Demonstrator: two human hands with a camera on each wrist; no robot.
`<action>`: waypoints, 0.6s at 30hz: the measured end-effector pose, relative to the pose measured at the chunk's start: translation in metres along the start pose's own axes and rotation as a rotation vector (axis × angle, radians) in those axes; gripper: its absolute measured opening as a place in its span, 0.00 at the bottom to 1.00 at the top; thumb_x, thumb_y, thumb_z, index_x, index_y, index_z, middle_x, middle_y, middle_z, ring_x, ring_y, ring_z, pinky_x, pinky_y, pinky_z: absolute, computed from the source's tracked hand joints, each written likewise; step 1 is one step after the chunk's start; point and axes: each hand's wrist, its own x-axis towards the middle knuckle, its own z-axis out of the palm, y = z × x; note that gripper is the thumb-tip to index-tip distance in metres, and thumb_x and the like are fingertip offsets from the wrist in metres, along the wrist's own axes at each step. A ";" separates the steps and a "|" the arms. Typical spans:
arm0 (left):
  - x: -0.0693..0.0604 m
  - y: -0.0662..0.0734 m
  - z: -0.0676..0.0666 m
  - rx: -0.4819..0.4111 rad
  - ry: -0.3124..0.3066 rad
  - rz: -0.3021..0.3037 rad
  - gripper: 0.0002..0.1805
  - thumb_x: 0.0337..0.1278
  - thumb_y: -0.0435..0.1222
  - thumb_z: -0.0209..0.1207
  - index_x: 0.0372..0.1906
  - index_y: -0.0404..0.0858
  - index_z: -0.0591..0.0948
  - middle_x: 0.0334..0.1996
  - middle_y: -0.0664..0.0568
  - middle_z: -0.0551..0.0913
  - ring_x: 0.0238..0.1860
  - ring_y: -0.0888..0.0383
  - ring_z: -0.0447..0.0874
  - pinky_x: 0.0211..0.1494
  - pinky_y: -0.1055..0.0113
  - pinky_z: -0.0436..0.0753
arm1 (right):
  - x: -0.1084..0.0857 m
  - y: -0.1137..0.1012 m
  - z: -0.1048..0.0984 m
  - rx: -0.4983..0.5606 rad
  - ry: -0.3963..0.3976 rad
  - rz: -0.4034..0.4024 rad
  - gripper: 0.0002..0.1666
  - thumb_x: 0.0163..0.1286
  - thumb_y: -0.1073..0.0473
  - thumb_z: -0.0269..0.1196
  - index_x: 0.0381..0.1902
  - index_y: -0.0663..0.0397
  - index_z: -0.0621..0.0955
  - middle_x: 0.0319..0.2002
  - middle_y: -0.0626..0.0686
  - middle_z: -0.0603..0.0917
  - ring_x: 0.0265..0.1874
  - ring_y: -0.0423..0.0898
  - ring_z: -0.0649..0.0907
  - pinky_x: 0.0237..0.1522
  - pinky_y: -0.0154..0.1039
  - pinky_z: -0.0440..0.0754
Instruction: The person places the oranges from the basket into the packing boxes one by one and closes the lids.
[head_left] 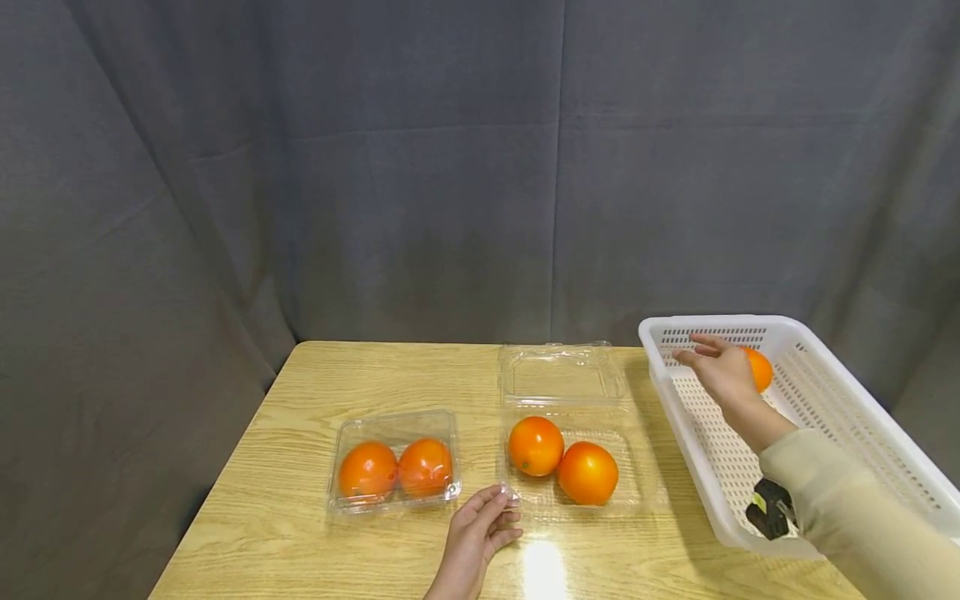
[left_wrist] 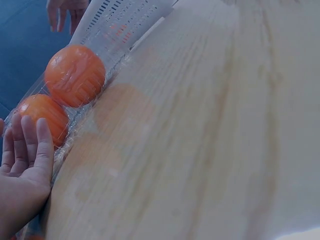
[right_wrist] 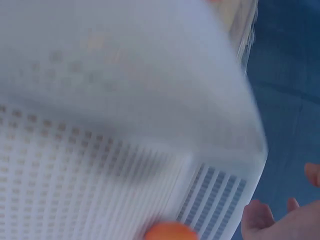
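An open clear plastic clamshell box [head_left: 558, 375] stands mid-table with its lid folded back. Two oranges [head_left: 588, 473] lie in its base. My left hand [head_left: 474, 533] pinches the box's near left corner between thumb and forefinger; its other fingers extend loosely. In the left wrist view those fingers [left_wrist: 31, 145] appear beside an orange [left_wrist: 47, 117]. Over the far end of a white perforated basket [head_left: 678, 417], my right hand [head_left: 723, 371] reaches with spread fingers and holds nothing. Another orange [head_left: 757, 369] lies in the basket, partly hidden behind that hand.
Left of the open box is a closed clamshell box [head_left: 393, 425] with two oranges inside. The basket's raised rim runs along the right side of the wooden table [head_left: 300, 400]. A grey curtain [head_left: 420, 208] hangs behind the table's far edge.
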 end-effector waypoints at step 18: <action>-0.003 -0.004 0.000 -0.008 -0.003 -0.014 0.18 0.70 0.39 0.58 0.56 0.31 0.76 0.40 0.52 0.82 0.40 0.62 0.81 0.46 0.68 0.85 | 0.039 0.045 -0.053 -0.120 0.150 0.068 0.39 0.75 0.49 0.53 0.71 0.74 0.61 0.66 0.76 0.65 0.62 0.68 0.69 0.63 0.59 0.70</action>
